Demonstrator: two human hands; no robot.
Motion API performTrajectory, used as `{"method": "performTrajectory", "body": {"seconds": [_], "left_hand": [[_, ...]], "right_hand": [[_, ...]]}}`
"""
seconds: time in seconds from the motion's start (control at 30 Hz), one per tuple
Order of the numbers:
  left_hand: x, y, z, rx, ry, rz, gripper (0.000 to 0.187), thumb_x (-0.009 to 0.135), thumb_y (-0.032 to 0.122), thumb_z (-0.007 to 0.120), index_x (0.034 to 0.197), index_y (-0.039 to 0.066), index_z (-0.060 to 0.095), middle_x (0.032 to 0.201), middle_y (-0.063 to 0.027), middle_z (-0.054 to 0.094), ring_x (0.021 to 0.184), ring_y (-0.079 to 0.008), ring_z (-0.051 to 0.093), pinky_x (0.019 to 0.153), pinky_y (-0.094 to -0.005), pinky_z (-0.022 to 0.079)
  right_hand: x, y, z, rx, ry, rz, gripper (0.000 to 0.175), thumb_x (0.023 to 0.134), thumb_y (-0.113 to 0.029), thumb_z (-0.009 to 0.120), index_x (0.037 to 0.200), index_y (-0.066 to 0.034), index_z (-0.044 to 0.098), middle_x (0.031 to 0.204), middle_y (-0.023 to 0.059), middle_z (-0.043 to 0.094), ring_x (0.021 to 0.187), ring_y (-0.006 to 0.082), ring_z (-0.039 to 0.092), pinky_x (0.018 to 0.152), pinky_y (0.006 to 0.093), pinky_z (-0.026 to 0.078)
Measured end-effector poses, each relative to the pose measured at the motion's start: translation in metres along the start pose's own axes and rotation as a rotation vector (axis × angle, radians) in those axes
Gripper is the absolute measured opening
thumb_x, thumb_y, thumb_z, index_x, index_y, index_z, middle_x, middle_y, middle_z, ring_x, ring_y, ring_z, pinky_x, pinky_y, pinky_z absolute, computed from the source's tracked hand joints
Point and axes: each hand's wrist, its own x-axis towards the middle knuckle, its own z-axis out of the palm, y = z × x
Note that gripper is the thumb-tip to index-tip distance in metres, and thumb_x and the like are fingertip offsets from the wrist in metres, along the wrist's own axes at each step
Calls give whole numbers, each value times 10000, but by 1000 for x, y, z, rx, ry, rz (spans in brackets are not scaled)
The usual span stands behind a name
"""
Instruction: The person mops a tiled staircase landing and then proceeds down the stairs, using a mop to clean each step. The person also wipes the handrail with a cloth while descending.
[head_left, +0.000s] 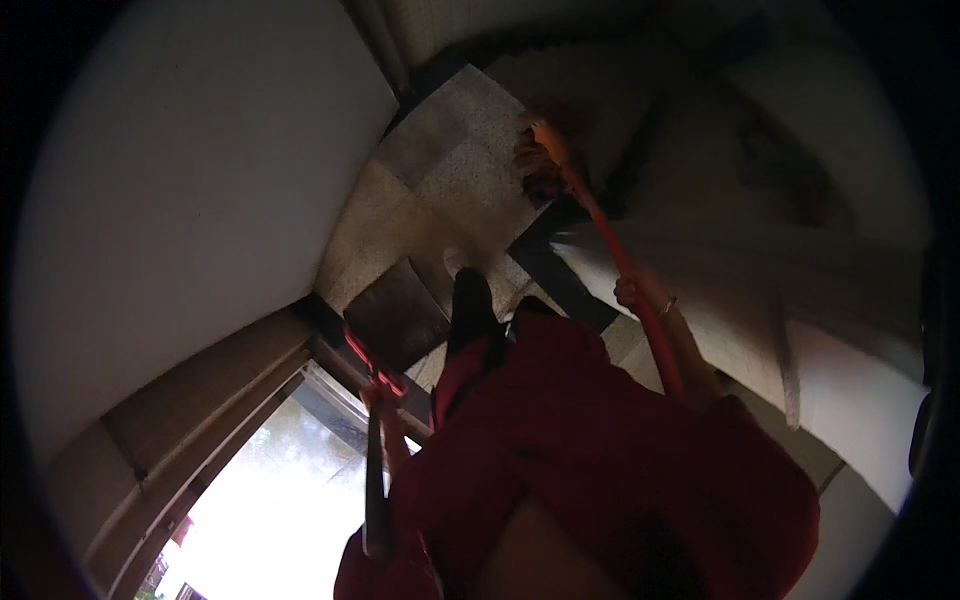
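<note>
My right hand (637, 289) is closed around the orange-red handle of a broom (609, 236). The broom's head, with its bristles (536, 169) turned down, is over the speckled floor ahead, near a dark floor edge. Low on the left, my left hand (379, 394) grips a long-handled tool (377, 480) with a dark shaft and a red part (367, 356); its kind cannot be told. Just beyond that hand, a dark brown square (397, 311) lies at floor level, either a tile or a flat panel. My fingers there are dim and partly hidden.
A pale wall (202, 187) rises at the left, with a brown base. Bright light comes through a doorway (285, 480) at lower left. Pale tiles (450, 165) cover the floor ahead, and my foot (454, 262) stands on them. A white surface (847, 375) is at the right.
</note>
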Motion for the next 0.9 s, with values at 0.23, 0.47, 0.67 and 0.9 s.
{"method": "performTrajectory", "body": {"seconds": [0.23, 0.47, 0.67, 0.9], "left_hand": [[132, 106, 72, -83, -204, -109, 261, 801, 81, 631, 894, 120, 390, 601, 3, 425, 442, -80, 410, 380, -230, 347], [234, 171, 142, -15, -371, -83, 238, 798, 62, 638, 863, 119, 416, 603, 2, 448, 422, -88, 412, 369, -237, 340], [278, 191, 175, 105, -362, -39, 227, 793, 48, 634, 868, 121, 433, 610, 5, 455, 439, -82, 428, 382, -221, 358], [274, 139, 128, -40, -260, 55, 229, 807, 46, 613, 876, 122, 408, 602, 11, 437, 436, -72, 410, 388, -214, 365]], "right_hand": [[82, -11, -22, -465, 244, -1, 365, 808, -118, 544, 1126, -64, 373, 619, 46, 474, 468, 143, 487, 399, 290, 429], [137, -19, -22, -639, 329, 44, 262, 783, -80, 533, 1019, -58, 421, 534, 38, 448, 408, 157, 462, 359, 311, 398], [130, -73, 0, -357, 305, 155, 177, 795, -29, 507, 908, -83, 382, 535, 17, 420, 401, 139, 425, 360, 300, 368], [144, -111, 54, -457, 64, -9, 157, 780, -63, 527, 906, -56, 434, 546, 51, 455, 407, 177, 477, 367, 325, 398]]}}
